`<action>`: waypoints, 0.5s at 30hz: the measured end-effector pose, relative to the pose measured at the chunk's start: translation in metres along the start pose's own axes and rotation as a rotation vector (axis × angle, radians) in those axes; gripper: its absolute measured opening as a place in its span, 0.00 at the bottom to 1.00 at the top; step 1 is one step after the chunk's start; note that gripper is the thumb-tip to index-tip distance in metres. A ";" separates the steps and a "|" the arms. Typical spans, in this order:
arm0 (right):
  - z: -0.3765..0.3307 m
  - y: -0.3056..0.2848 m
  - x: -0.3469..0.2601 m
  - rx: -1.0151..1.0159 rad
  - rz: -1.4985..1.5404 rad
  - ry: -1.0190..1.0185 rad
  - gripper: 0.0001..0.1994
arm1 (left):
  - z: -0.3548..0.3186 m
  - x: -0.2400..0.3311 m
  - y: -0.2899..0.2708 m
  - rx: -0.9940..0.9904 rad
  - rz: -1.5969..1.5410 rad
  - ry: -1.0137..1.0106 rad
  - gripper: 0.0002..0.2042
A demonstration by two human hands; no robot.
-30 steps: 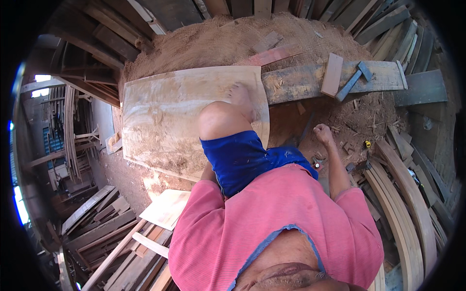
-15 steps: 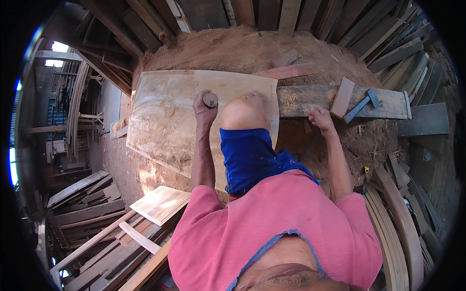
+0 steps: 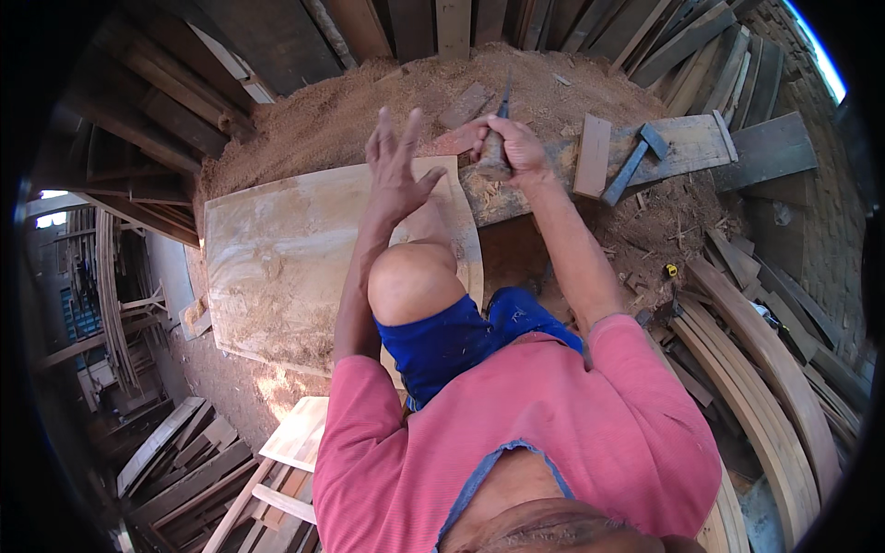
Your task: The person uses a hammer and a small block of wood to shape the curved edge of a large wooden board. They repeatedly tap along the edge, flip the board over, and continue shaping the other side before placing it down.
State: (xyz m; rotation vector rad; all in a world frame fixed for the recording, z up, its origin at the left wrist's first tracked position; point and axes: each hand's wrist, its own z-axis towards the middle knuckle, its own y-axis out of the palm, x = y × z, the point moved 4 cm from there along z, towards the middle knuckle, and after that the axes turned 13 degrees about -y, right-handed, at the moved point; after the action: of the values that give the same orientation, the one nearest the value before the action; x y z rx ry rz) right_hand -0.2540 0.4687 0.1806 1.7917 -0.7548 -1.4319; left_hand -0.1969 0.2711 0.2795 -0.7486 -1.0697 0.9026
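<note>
My left hand [image 3: 396, 170] is raised above the far end of a wide pale wooden board [image 3: 277, 258], fingers spread and holding nothing. My right hand [image 3: 518, 147] grips the wooden handle of a chisel [image 3: 498, 138] whose dark blade points away from me. It hovers over the near end of a grey plank [image 3: 687, 143]. My bare knee [image 3: 415, 281] rests on the board's right edge, between my two forearms.
A blue-headed hammer [image 3: 631, 166] and a small wood block [image 3: 592, 155] lie on the grey plank. A sawdust heap [image 3: 341, 115] sits behind the board. Curved wooden ribs [image 3: 765, 378] are stacked at right, loose planks [image 3: 184, 461] lower left. A small yellow object [image 3: 671, 271] lies on the dirt.
My left hand has lifted off the board and opened, and the round thing it held is gone. My right hand has left the plank and now grips the chisel. The view tilted up.
</note>
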 end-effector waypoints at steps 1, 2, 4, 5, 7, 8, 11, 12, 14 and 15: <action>0.009 -0.053 -0.005 0.124 -0.213 -0.048 0.11 | -0.012 -0.031 0.020 -0.016 -0.036 -0.113 0.49; 0.017 -0.101 -0.016 0.240 -0.418 -0.089 0.13 | -0.024 -0.064 0.039 -0.033 -0.065 -0.234 0.47; 0.017 -0.161 -0.044 0.346 -1.135 -0.011 0.18 | -0.071 -0.122 0.068 -0.099 0.008 -0.480 0.42; 0.026 -0.245 -0.071 0.474 -1.458 -0.183 0.20 | -0.071 -0.125 0.099 -0.159 0.047 -0.545 0.39; 0.018 -0.265 -0.080 0.552 -1.694 -0.059 0.22 | -0.104 -0.144 0.133 -0.231 0.270 -0.643 0.34; 0.028 -0.290 -0.079 0.378 -1.745 0.076 0.26 | -0.114 -0.148 0.138 -0.227 0.374 -0.677 0.32; 0.024 -0.357 -0.091 0.448 -1.969 -0.045 0.27 | -0.111 -0.141 0.183 -0.220 0.538 -0.699 0.24; 0.026 -0.344 -0.084 0.470 -1.965 -0.128 0.27 | -0.119 -0.151 0.180 -0.186 0.591 -0.731 0.22; 0.026 -0.361 -0.098 0.250 -2.070 0.147 0.25 | -0.102 -0.141 0.201 -0.157 0.621 -0.720 0.18; 0.031 -0.363 -0.096 0.115 -2.105 0.272 0.25 | -0.100 -0.142 0.198 -0.133 0.643 -0.730 0.16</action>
State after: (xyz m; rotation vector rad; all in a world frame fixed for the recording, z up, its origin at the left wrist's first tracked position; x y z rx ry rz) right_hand -0.3008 0.7499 -0.0663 2.6462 1.8649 -1.9221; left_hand -0.1802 0.2242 0.0209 -0.9211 -1.5681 1.7519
